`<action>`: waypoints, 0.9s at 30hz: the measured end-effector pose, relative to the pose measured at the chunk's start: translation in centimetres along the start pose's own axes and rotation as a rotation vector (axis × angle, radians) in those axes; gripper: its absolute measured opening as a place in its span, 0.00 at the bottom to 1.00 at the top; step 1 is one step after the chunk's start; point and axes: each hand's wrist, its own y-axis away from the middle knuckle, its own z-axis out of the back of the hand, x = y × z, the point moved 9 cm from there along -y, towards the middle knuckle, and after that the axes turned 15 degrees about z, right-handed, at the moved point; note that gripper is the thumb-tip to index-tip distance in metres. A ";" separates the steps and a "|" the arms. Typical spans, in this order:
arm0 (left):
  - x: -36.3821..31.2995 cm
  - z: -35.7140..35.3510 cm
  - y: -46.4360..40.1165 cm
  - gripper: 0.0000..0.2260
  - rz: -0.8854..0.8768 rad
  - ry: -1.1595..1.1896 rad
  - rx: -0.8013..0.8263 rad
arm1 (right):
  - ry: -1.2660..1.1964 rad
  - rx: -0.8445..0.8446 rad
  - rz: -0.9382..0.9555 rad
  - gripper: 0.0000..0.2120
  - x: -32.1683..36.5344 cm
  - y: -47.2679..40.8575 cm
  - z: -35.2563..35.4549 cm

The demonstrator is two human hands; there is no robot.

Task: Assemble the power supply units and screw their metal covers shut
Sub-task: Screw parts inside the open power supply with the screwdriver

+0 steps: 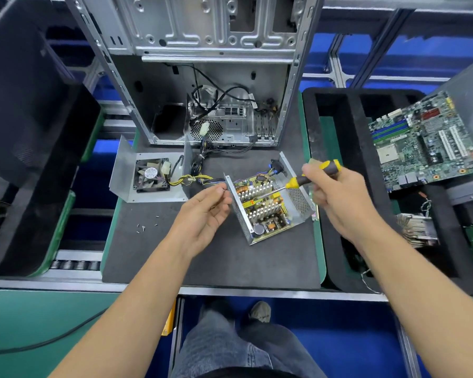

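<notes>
An open power supply base lies on the dark mat, its circuit board with heat sinks and a copper coil exposed. Its metal cover, holding a black fan, lies open to the left, joined by yellow and black wires. My left hand is by the base's left wall and pinches a small screw at its fingertips. My right hand grips a yellow and black screwdriver whose shaft slants down over the board. Several loose screws lie on the mat at the left.
An empty grey computer case stands behind the mat, cables trailing from it. A black foam tray at the right holds a green motherboard and a heat sink. A black case panel leans at the left.
</notes>
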 end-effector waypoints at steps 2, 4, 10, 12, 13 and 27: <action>-0.2 0.0 -0.3 0.05 0.003 0.024 -0.021 | -0.108 -0.126 -0.061 0.14 -2.1 0.5 -0.1; -0.4 0.0 -0.5 0.05 0.006 0.031 -0.039 | -0.197 -0.204 -0.088 0.14 -3.4 1.0 -0.6; -0.8 -0.5 -1.1 0.04 0.008 0.021 -0.021 | -0.261 -0.272 -0.091 0.12 -4.3 1.2 -2.5; -0.7 -1.0 -1.2 0.04 0.012 0.017 0.005 | -0.244 -0.276 -0.093 0.13 -4.1 1.0 -2.7; -0.8 -1.2 -1.2 0.04 0.013 0.017 0.014 | -0.225 -0.275 -0.094 0.13 -4.1 0.8 -2.8; -1.2 -2.4 -2.2 0.09 0.036 0.063 -0.023 | -0.229 -0.264 -0.130 0.12 -4.9 0.0 -2.9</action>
